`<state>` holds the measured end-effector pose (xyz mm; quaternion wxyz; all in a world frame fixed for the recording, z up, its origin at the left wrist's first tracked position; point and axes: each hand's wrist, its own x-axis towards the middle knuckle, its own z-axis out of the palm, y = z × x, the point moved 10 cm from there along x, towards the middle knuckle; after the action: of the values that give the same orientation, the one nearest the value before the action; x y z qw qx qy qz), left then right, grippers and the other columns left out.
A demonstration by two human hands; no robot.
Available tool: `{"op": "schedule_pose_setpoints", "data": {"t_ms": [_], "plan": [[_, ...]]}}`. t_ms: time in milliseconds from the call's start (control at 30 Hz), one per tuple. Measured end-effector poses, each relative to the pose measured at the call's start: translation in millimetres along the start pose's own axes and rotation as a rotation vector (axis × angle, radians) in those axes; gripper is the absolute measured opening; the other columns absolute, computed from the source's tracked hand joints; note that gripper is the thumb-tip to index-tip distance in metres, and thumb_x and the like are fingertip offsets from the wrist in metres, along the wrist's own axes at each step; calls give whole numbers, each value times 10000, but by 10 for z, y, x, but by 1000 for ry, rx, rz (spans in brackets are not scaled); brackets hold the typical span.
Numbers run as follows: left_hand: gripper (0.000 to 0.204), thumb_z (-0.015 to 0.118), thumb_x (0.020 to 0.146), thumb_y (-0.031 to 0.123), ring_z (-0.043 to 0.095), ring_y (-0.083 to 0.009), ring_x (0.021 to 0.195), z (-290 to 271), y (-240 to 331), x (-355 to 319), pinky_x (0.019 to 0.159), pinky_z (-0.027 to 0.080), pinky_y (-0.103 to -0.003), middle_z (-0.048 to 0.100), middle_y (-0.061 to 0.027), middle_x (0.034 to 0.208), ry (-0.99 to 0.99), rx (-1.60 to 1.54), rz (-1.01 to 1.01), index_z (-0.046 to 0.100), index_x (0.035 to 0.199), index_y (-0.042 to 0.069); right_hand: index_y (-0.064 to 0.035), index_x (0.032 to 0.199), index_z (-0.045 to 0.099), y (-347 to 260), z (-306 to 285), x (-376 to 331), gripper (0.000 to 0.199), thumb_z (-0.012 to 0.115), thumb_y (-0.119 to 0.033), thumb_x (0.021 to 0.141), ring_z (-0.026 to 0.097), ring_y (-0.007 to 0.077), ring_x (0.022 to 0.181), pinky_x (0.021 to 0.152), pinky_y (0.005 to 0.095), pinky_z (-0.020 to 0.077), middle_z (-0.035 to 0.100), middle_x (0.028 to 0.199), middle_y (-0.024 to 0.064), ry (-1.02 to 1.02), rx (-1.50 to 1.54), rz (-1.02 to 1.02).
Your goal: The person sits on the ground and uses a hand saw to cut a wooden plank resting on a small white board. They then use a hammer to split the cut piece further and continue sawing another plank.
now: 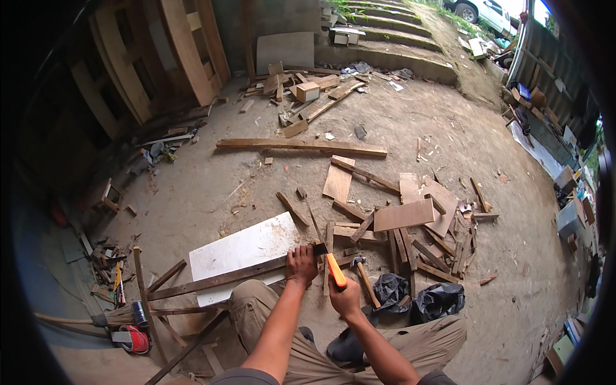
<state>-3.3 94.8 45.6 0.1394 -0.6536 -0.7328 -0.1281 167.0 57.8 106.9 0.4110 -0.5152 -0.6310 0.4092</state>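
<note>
My right hand (344, 298) is closed around the orange handle of a handsaw (336, 270). Its thin blade points away from me and lies across the right end of a long dark wooden strip (224, 278). Pressing that strip close to the blade is my left hand (301, 265), with its fingers wrapped over it. The strip slants down to the left, over a white board (247, 249) and toward a wooden frame of thin bars (142, 301). A hammer (366, 283) with a wooden handle lies just right of my right hand.
Wood offcuts and boards (404, 215) are scattered ahead on the right, beside black plastic bags (439, 301). A long beam (301, 147) lies farther off. Another scrap pile (308, 92) sits near concrete steps (391, 29). A broom (115, 317) and a red tin (135, 340) stand at lower left.
</note>
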Motion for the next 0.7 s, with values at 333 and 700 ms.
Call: {"op": "schedule_pose_setpoints", "data": {"t_ms": [333, 700], "plan": [[475, 610, 804, 310, 530, -240, 990, 31, -9, -54, 906, 381, -424, 551, -87, 1042, 5, -22, 11, 535, 1202, 63, 24, 856, 658, 103, -772, -1319, 160, 683, -129, 894, 618, 165, 584, 558, 319, 475, 586, 620, 133, -67, -52, 63], [385, 597, 802, 263, 539, -245, 942, -8, -65, 19, 859, 395, -413, 550, -86, 997, 32, -12, 33, 548, 1133, 72, 29, 767, 615, 405, -231, -790, 265, 669, -171, 931, 482, 87, 553, 512, 307, 423, 532, 579, 51, -103, 20, 96]]}}
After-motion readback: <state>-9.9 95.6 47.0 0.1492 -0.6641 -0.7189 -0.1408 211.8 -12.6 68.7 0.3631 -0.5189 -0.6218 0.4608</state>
